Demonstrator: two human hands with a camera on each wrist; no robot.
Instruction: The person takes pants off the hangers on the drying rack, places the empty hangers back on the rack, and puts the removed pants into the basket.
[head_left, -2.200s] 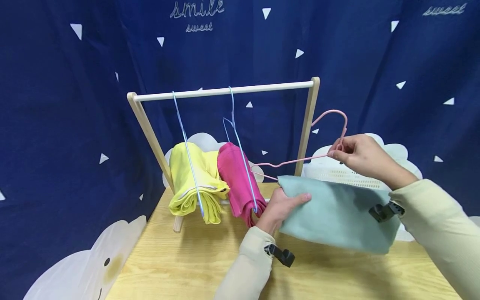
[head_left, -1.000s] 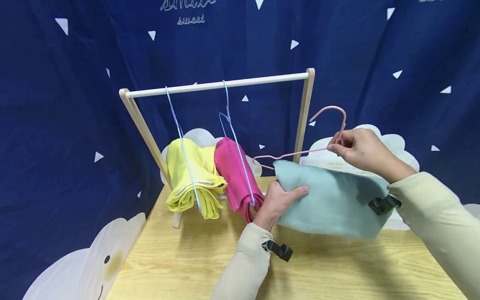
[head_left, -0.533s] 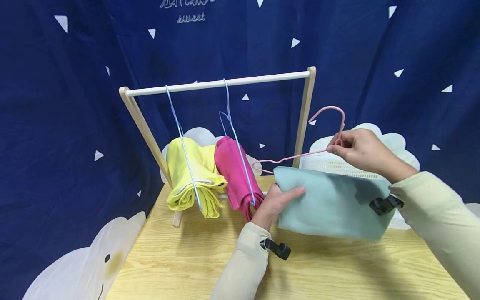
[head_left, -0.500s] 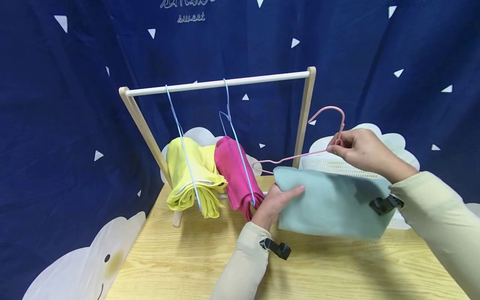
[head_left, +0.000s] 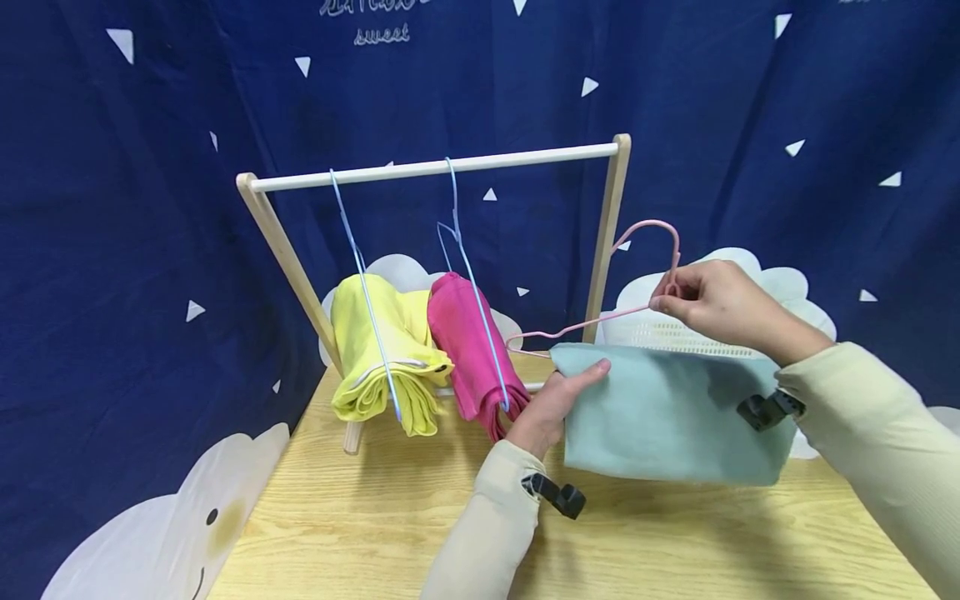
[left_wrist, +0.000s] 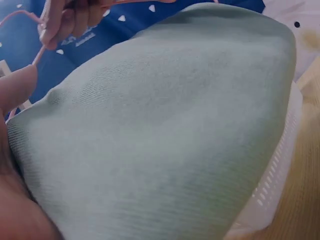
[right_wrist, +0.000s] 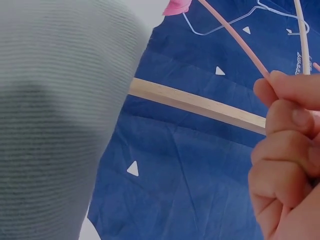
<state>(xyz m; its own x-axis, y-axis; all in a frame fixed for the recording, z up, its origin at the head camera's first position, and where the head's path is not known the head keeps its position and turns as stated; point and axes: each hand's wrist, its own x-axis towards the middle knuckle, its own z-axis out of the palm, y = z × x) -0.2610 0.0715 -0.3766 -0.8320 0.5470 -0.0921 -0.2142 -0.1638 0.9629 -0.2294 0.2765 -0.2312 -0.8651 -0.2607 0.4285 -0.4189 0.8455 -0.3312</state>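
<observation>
My right hand (head_left: 716, 304) pinches the neck of a pink hanger (head_left: 651, 222), just below its hook. A folded pale green cloth (head_left: 675, 417) hangs below the hanger, and one hanger end sticks out past its left edge. At that upper left corner my left hand (head_left: 551, 408) grips the cloth, thumb on the front face and the other fingers hidden behind. In the left wrist view the cloth (left_wrist: 160, 115) fills most of the picture. Curled fingers of the right hand (right_wrist: 287, 165) show around the hanger in the right wrist view.
Left of the hands stands a wooden rack with a white bar (head_left: 525, 160). A folded yellow cloth (head_left: 382, 333) and a magenta one (head_left: 472, 350) hang there on blue hangers. A white basket (head_left: 637, 329) is partly hidden behind the green cloth, on the wooden table (head_left: 375, 533).
Over the last half second the hanger hook has dipped and shifted left toward the rack post. The green cloth has sunk slightly at its upper left corner. Both hands keep their holds.
</observation>
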